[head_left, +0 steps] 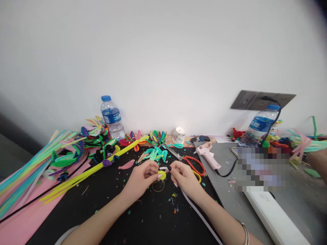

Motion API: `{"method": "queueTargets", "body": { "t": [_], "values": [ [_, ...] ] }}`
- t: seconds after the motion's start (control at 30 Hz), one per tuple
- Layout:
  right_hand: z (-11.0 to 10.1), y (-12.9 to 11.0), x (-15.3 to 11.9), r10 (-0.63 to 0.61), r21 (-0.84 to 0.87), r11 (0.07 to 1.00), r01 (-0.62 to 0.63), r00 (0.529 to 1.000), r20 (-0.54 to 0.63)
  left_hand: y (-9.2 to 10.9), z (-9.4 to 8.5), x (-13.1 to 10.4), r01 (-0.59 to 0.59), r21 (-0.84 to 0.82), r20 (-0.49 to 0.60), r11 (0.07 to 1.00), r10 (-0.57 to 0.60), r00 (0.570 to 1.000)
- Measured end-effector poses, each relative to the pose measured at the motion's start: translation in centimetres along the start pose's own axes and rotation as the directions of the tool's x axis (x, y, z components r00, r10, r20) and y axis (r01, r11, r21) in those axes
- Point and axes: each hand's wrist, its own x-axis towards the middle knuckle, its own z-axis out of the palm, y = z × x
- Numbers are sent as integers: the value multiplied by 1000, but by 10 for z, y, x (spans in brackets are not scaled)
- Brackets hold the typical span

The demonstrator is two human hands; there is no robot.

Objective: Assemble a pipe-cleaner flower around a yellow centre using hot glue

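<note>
My left hand [143, 177] is closed in a pinch on a yellow coiled pipe cleaner [161, 175], a small round piece just above the black mat [158, 224]. Facing it, my right hand [186, 177] pinches a pale white pipe cleaner [196, 214]. Its short end shows between the two hands, and its long tail runs under my right wrist toward the bottom edge. A small dark bit shows at my right fingertips, too small to name. Beyond my hands lie turquoise pipe cleaner loops [154, 154] and orange-handled scissors [192, 164].
Pipe cleaner bundles [33, 166] cover the left side. A water bottle [112, 119] and paper cup [178, 135] stand along the wall. To the right are a pink glue gun [209, 156], another bottle [259, 126], a white box [273, 214] and another person's hand [319, 160].
</note>
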Motion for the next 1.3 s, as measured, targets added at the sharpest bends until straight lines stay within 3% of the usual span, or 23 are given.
{"method": "queueTargets", "body": {
  "t": [0.27, 0.77, 1.17, 1.3],
  "values": [
    [-1, -5, -1, 13, -47, 999, -12, 1000, 11, 0, -1, -2, -44, 118, 0, 992, 44, 999],
    [0, -10, -1, 119, 24, 992, -121, 992, 50, 4, -1, -4, -90, 108, -19, 990, 93, 996],
    [-5, -6, 1, 219, 214, 944, -252, 961, 167, 8, 0, -6, -140, 161, -25, 977, 146, 989],
    [-6, -7, 0, 199, 231, 944, -236, 965, 173, 7, -1, -5, -150, 176, -17, 973, 156, 988]
  ]
}}
